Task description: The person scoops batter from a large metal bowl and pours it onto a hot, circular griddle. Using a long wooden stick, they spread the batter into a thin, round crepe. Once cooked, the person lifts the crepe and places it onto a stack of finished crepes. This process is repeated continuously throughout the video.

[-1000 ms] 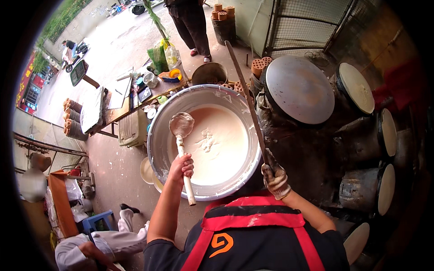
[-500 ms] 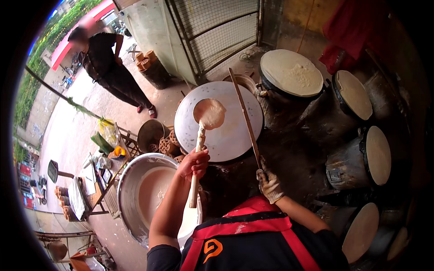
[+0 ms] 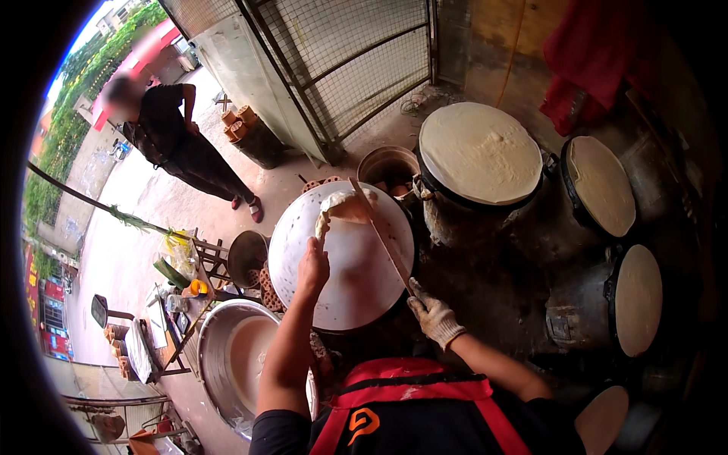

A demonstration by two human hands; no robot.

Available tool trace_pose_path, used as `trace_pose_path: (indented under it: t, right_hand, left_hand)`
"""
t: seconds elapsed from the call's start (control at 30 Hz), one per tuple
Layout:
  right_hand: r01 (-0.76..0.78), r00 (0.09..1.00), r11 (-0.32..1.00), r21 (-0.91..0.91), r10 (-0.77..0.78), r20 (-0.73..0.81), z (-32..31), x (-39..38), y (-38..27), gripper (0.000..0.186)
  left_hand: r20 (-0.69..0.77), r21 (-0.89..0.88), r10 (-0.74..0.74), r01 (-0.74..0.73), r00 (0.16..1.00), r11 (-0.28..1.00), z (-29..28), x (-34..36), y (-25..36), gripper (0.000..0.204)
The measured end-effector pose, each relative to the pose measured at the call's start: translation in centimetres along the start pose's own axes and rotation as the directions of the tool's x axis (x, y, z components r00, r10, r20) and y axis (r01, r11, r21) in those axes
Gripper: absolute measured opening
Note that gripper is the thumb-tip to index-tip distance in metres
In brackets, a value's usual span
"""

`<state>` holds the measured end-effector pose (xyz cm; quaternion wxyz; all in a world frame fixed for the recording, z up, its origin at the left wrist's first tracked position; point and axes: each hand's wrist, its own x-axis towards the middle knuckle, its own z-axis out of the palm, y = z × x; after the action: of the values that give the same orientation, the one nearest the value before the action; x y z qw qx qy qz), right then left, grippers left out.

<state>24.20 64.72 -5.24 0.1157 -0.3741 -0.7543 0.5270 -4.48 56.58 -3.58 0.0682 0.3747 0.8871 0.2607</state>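
My left hand is bare and closed round the handle of a batter-coated ladle. The ladle's head is tipped over a round, pale griddle, and pale batter shows beside it near the griddle's far side. Whether that batter lies on the plate or still partly in the ladle is hard to tell. On my right hand is a dirty work glove, its fingers wrapped round the near end of a long, thin flat stick. The stick slants across the griddle, its far part crossing the batter.
A large basin of batter stands at my left, a bucket and perforated coal briquettes beyond it. Several drum stoves topped with pale dough sheets curve round the right. A cluttered table and a standing person are at left.
The ladle has tipped from level, and its batter now shows beside the stick. My right hand and stick have shifted left. The view has shifted, and the griddle appears lower.
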Motion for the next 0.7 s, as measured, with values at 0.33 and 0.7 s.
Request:
trace_pose_path:
  t: [0.33, 0.7]
  right_hand:
    - [0.199, 0.954, 0.97, -0.139, -0.225, -0.2, 7.6, 9.5, 1.2, 0.045]
    - [-0.164, 0.986, 0.973, 0.16, 0.162, 0.025, 7.8, 4.6, -1.2, 0.048]
  left_hand:
    - [0.218, -0.917, -0.224, 0.278, 0.95, 0.287, -4.2, -0.3, 0.7, 0.021]
    - [0.433, -0.9, -0.163, 0.435, 0.886, -0.026, -10.0, -3.1, -2.9, 0.015]
